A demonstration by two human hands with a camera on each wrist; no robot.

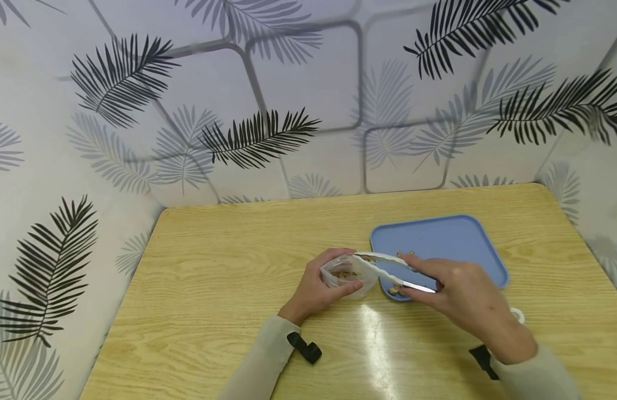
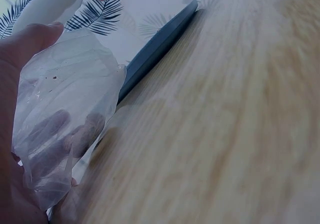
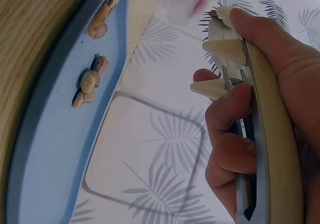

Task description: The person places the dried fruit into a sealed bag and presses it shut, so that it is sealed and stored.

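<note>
Clear plastic forms the bag (image 1: 364, 284), just beside the left edge of the tray (image 1: 438, 239) in the head view; the left hand (image 1: 316, 289) curls round it, the right hand (image 1: 468, 294) grips tongs (image 1: 388, 275). In the left wrist view, the bag looks light, soft, perhaps slippery, best held below its mouth. The right wrist view shows peanuts (image 3: 88, 82) on the tray, probably fragile.

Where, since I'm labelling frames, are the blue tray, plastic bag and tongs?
Blue tray (image 1: 446, 239), head view: bare floor.
Plastic bag (image 2: 72, 89), left wrist view: clear side wall.
Tongs (image 1: 388, 276), head view: white section of the nearer arm.
</note>
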